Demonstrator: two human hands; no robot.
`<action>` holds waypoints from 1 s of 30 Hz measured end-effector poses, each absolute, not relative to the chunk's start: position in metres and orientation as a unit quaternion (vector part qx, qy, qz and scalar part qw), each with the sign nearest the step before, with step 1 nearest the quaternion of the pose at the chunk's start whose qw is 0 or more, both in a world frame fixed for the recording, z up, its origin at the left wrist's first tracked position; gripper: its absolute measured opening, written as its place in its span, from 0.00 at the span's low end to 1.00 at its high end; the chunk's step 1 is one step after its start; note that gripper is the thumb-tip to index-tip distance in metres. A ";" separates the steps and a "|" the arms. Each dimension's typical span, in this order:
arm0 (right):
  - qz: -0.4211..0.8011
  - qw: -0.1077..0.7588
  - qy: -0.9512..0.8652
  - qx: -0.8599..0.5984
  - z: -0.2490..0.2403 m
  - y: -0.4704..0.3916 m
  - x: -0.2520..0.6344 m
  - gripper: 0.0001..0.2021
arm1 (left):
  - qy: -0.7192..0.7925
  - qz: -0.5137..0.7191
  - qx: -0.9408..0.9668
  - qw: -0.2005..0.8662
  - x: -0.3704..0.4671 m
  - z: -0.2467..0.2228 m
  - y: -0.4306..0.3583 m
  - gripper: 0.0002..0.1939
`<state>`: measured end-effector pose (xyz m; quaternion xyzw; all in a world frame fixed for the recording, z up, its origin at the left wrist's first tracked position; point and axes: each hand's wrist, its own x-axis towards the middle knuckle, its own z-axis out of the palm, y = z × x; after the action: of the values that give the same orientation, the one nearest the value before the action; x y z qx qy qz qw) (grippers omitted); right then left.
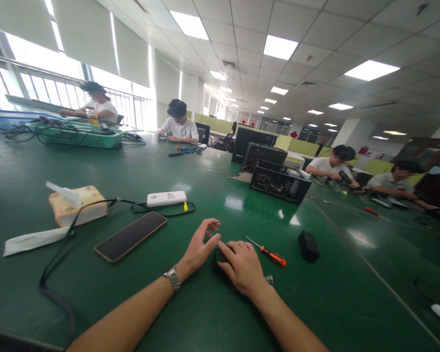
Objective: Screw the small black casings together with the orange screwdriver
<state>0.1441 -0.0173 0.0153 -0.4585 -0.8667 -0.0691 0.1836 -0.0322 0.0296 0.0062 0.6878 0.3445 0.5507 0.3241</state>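
My left hand [201, 245], with a metal watch [173, 278] on its wrist, is raised over the green table [139, 298], its fingers apart and curved, nothing seen in them. Beside it my right hand [243, 266] has its fingers round a small dark object [220, 257], mostly hidden beneath the palm. An orange-and-black screwdriver [274, 255] lies just right of that hand. Partly behind the right wrist is a small metallic item [269, 279], too small to name. Farther right stands a black block [308, 246].
A phone [132, 235], white power strip [166, 198] and tissue pack [78, 204] lie left, with a black cable [55, 261]. A green basket [80, 139] is back left. Black computer cases [278, 183] stand ahead. Several people sit around the table.
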 end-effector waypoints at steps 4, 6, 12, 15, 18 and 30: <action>-0.087 0.143 -0.870 -0.464 0.023 -0.015 0.138 0.22 | 0.393 0.550 0.672 0.302 -0.031 0.004 0.035 0.13; -0.094 0.126 -0.871 -0.465 0.025 -0.014 0.136 0.22 | 0.400 0.548 0.673 0.295 -0.030 0.001 0.037 0.13; -0.107 0.118 -0.868 -0.470 0.024 -0.015 0.131 0.26 | 0.414 0.551 0.666 0.285 -0.029 -0.002 0.039 0.14; -0.118 0.128 -0.857 -0.485 0.022 -0.017 0.127 0.25 | 0.418 0.551 0.664 0.284 -0.029 -0.003 0.039 0.14; -0.127 0.138 -0.846 -0.500 0.016 -0.019 0.121 0.24 | 0.419 0.547 0.667 0.284 -0.029 -0.003 0.039 0.13; -0.189 0.312 -0.615 -0.699 0.062 -0.007 0.250 0.28 | 0.445 0.518 0.681 0.266 -0.037 0.004 0.034 0.14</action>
<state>0.2502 -0.0066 0.0620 -0.6991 -0.6150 -0.1887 0.3120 -0.0368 0.0343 0.0037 0.6808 0.4446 0.5179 0.2657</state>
